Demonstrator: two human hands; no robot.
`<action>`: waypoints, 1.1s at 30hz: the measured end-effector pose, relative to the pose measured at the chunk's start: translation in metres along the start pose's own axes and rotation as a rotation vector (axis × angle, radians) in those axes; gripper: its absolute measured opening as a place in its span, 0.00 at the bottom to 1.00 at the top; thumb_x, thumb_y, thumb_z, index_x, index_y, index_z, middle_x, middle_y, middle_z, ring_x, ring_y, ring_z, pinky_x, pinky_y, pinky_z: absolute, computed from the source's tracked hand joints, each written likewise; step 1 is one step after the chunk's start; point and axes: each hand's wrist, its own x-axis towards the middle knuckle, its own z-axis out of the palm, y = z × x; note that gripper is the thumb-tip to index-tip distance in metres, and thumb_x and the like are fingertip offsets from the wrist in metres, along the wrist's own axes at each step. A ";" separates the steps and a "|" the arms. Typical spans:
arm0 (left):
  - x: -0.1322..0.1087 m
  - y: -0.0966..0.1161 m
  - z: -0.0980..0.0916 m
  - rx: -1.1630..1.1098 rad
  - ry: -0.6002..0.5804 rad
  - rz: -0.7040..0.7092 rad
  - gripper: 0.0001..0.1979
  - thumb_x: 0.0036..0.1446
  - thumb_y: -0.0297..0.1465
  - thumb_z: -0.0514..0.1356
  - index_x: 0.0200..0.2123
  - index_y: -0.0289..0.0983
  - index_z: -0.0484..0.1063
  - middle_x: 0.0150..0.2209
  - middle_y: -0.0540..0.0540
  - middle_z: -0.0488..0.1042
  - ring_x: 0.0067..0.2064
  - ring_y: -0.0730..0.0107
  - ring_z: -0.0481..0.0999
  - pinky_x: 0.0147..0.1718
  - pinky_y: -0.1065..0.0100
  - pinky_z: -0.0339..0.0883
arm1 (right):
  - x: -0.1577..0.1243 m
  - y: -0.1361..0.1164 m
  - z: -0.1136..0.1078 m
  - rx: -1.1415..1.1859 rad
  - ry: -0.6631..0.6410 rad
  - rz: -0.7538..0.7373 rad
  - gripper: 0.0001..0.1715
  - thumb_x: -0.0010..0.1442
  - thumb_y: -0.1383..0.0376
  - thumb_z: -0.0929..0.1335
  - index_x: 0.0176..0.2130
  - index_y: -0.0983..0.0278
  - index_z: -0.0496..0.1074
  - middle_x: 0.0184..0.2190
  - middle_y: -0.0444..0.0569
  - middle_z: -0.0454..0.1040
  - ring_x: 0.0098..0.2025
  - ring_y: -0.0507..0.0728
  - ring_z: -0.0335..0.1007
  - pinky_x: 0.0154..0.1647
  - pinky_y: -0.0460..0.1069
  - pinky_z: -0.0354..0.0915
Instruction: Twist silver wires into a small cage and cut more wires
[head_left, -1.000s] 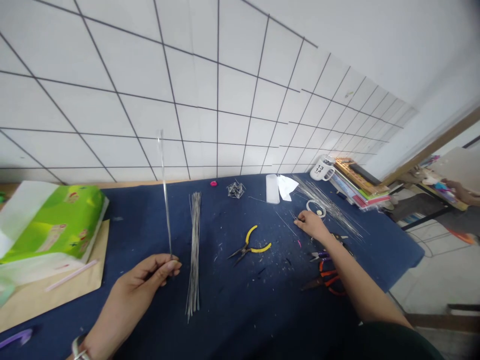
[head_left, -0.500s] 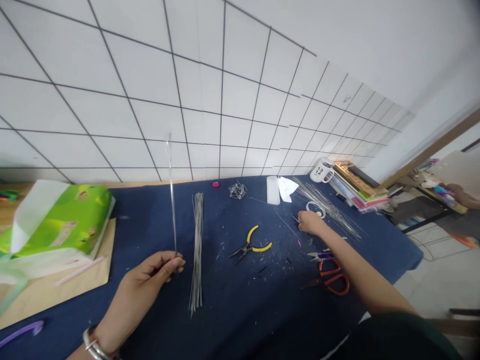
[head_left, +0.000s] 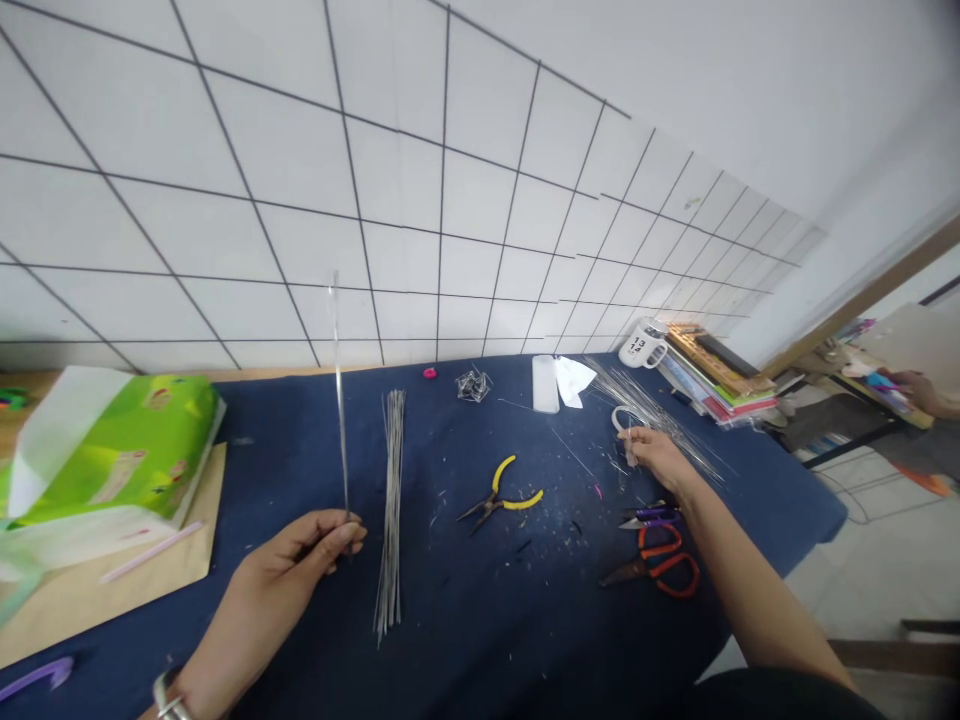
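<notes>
My left hand [head_left: 300,560] is closed, pinching the lower end of a thin silvery wire [head_left: 340,410] held upright. To its right lies a bundle of straight wires [head_left: 391,510] on the dark blue cloth [head_left: 480,630]. My right hand [head_left: 656,460] has its fingers closed on a white ring [head_left: 622,419] that looks like a roll of tape. Something clear hangs below those fingertips. Yellow-handled pliers [head_left: 495,500] rest open between the hands. Below my right hand are purple thread snips [head_left: 651,515] and orange-handled scissors [head_left: 660,565].
A green tissue pack [head_left: 127,450] stands at left. Along the back are a small tangle of metal bits [head_left: 472,385], a white case [head_left: 546,384], and white paper [head_left: 574,380]. More loose wires [head_left: 660,410], a mug [head_left: 641,343] and stacked books [head_left: 712,370] occupy the right.
My right hand has moved right and slightly down from the cloth beside the white ring and now grips the ring. My left hand holds its wire almost unmoved.
</notes>
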 end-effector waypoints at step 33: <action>0.002 -0.007 -0.001 -0.002 -0.046 -0.086 0.19 0.51 0.45 0.54 0.41 0.39 0.65 0.37 0.49 0.73 0.40 0.67 0.70 0.34 0.72 0.63 | -0.020 -0.021 -0.016 0.089 0.185 -0.169 0.27 0.56 0.48 0.59 0.47 0.61 0.68 0.44 0.49 0.72 0.42 0.57 0.68 0.41 0.50 0.63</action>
